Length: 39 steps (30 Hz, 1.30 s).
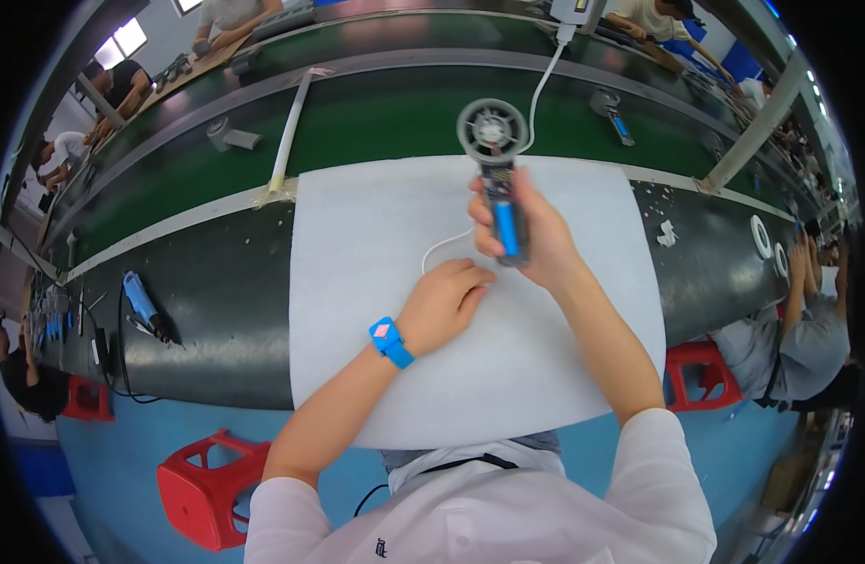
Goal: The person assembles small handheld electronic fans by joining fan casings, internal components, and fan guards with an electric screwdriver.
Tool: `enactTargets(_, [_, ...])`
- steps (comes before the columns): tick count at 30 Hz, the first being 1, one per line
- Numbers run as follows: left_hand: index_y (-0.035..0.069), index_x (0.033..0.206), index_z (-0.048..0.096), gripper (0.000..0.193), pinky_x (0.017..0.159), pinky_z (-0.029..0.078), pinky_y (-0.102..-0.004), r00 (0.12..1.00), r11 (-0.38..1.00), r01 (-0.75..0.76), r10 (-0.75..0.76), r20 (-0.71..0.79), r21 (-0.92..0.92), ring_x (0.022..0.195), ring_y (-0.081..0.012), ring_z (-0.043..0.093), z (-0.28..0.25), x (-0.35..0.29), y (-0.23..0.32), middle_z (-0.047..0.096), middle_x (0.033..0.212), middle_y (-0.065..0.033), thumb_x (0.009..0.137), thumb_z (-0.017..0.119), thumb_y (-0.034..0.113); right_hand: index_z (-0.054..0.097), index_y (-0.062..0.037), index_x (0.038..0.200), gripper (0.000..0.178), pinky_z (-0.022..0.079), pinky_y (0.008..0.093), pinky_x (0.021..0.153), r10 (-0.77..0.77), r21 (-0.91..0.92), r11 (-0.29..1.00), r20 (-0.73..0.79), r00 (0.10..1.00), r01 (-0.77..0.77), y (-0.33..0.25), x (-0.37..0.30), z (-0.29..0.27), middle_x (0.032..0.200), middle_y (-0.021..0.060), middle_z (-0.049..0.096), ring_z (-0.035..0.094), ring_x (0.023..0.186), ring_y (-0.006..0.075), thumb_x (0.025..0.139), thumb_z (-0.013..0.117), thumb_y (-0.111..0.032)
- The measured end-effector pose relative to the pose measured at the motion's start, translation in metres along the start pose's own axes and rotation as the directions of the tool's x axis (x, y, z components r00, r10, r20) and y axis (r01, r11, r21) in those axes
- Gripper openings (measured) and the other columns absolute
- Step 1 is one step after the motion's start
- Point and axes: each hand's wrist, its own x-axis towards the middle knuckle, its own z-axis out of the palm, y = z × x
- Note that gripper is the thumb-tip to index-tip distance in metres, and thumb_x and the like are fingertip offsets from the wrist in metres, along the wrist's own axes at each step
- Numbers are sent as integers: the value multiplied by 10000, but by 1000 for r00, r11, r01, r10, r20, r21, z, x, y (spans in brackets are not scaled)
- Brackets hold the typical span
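Note:
My right hand [536,230] is wrapped round a grey handheld fan [492,136] and holds it up over a white mat [357,235]. The fan's round grille is at the top, and its handle is uncovered, with a blue battery cell [506,228] and dark circuitry showing. Lower and to the left, my left hand [442,305] is closed with its knuckles up, close to the mat. A white cable [444,242] curves in under its fingers; the cable's end is hidden there. A blue band [391,340] circles my left wrist.
Across the far side runs a green conveyor belt [376,108] carrying grey fan parts [233,135] and another uncovered fan [616,117]. A blue electric screwdriver [143,299] lies left of the mat; white rings [760,237] lie right. Red stools [202,489] and several co-workers surround the bench.

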Motion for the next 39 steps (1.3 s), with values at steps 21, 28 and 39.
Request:
enactTargets(21, [34, 907, 619, 122, 666, 438, -414, 991, 993, 115, -112, 79, -37, 741, -323, 543, -3, 3, 5, 552, 767, -126, 797, 571, 9, 460, 36, 1171, 321, 410, 263, 447, -141, -271, 959, -218, 966, 80, 16, -43, 0, 717, 83, 554, 529, 447, 153, 928, 482, -173])
enactTargets(28, [38, 915, 620, 125, 659, 437, -409, 989, 992, 121, -118, 86, -34, 737, -319, 543, -5, 3, 6, 550, 769, -126, 803, 568, 15, 481, 43, 1148, 312, 435, 261, 477, -197, -342, 932, -197, 960, 121, 18, -44, 2, 709, 84, 565, 541, 470, 143, 906, 512, -151])
enactTargets(39, [34, 913, 616, 122, 654, 440, -411, 991, 991, 114, -108, 74, -71, 735, -324, 545, -3, 4, 3, 547, 765, -130, 804, 566, 15, 471, 41, 1170, 351, 461, 268, 557, -305, -424, 881, -165, 938, 212, 21, -44, 2, 805, 107, 607, 583, 616, 146, 899, 545, -170])
